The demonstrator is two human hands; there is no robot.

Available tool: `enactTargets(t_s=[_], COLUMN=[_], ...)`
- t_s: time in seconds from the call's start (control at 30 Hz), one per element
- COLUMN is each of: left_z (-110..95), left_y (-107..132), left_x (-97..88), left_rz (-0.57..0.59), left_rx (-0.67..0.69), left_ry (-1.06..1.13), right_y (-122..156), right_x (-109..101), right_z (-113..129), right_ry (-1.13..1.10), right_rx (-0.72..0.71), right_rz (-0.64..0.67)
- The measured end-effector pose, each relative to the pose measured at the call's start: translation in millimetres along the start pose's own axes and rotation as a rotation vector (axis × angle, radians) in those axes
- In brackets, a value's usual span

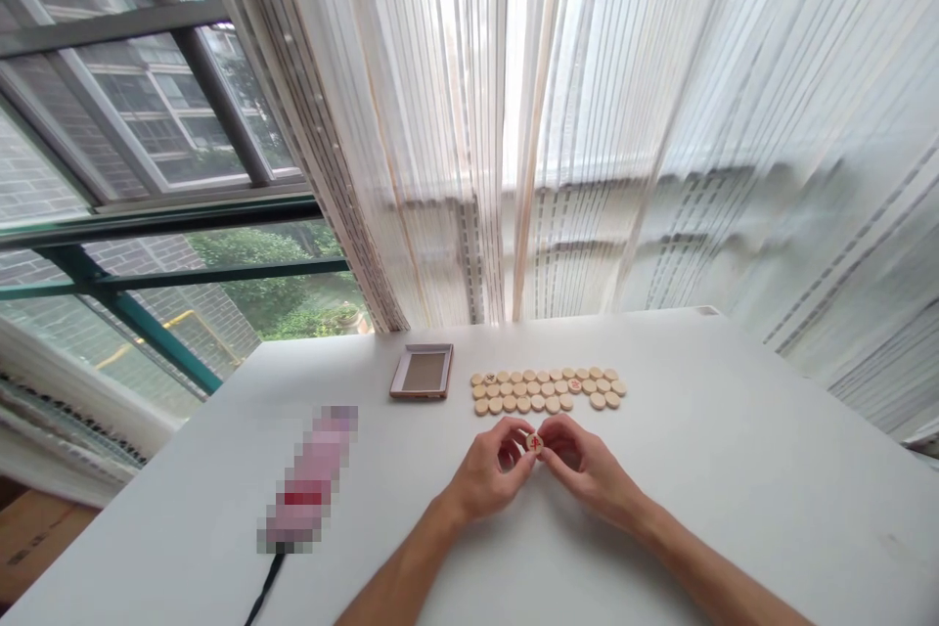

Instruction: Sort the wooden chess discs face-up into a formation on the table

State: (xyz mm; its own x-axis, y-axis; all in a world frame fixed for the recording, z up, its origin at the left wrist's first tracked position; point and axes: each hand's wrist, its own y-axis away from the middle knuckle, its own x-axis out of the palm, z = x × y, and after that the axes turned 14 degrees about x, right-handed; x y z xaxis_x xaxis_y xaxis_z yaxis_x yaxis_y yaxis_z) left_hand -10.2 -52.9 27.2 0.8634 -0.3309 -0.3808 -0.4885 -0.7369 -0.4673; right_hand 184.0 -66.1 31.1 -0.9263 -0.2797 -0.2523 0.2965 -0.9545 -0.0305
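Between the fingertips of both hands is a round wooden Chinese chess piece [535, 443], its face with a red character turned toward me. My left hand [493, 465] pinches it from the left, and my right hand [579, 460] grips its right edge. Just beyond my fingers, several pale round chess pieces [523, 404] lie in three rows on the table. Most show blank tops; one piece [575, 385] has a red character up and another piece [490, 379] a dark one. The front row has a gap toward its right end.
An open shallow box [400, 374] with a brown inside sits left of the rows. Farther left lies a blurred-out pink object [315, 469] with a black cord [265, 587]. The white table [734, 469] ends at striped curtains [623, 117] and a window [168, 108].
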Motion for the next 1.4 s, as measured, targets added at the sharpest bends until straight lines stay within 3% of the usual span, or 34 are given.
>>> enactTargets(t_s=[0.5,1.4], left_z=[3.2,7.3], left_y=[-0.6,1.3], left_x=[1.6,2.1], left_rz=[-0.025,-0.034], left_rx=[-0.073,-0.044], left_ry=[0.077,0.082], right_y=[3.0,0.5], right_x=[1.2,1.5], right_z=[0.5,4.5], right_ry=[0.156,0.093], right_rx=[-0.019,0.052], right_rz=[-0.009,-0.032])
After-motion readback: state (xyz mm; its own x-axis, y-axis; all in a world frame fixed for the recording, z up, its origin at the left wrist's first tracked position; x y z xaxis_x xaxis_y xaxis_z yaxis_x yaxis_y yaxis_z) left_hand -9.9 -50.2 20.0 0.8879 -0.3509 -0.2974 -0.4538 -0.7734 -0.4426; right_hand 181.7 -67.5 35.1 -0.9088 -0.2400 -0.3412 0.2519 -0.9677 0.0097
